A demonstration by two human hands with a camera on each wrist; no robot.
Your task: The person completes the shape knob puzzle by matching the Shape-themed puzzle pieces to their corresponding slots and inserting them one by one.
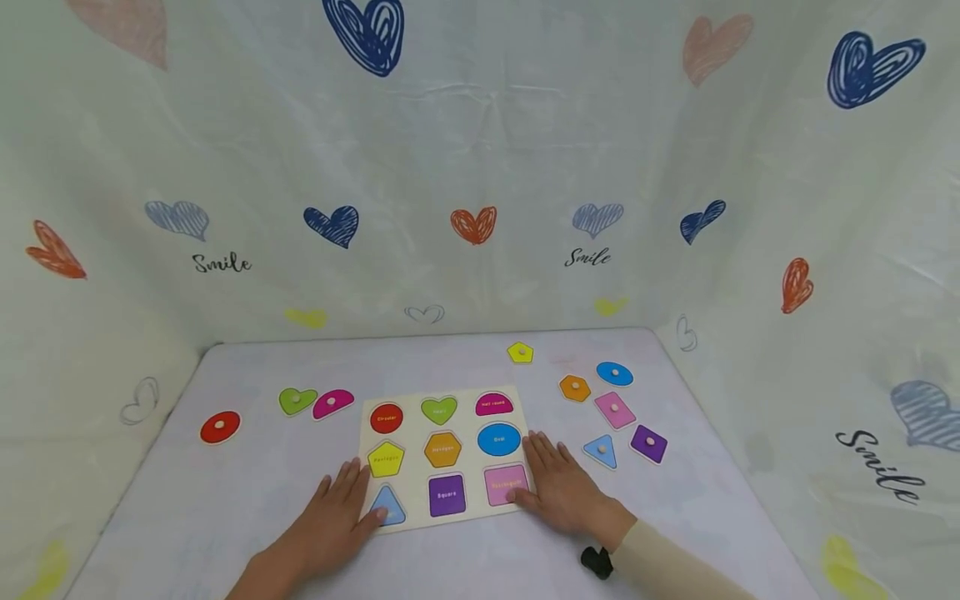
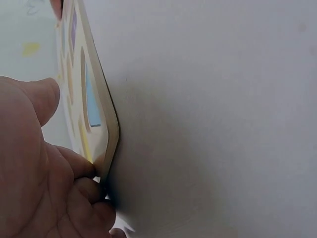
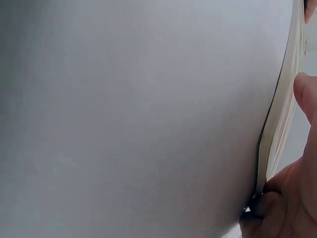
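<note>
A cream shape puzzle board [image 1: 417, 500] lies flat at the middle of the table, with printed, labelled coloured shapes in rows. My left hand [image 1: 330, 517] rests palm down at its left edge, fingers extended, thumb over the corner by the blue triangle [image 1: 387, 505]. At the opposite edge lies my right hand [image 1: 566, 487], also with straight fingers, its thumb above the pink rectangle [image 1: 504, 483]. Both wrist views show fingertips against the rim of the board [image 2: 113, 119], with the thumbs on its upper side.
Left of the board lie a red circle piece [image 1: 221, 427], a green heart [image 1: 297, 401] and a magenta half round [image 1: 333, 404]. A yellow pentagon [image 1: 521, 353] sits behind it. Several knobbed pieces, including a purple square [image 1: 648, 444], lie to the right. A heart-printed curtain [image 1: 405, 150] surrounds the table.
</note>
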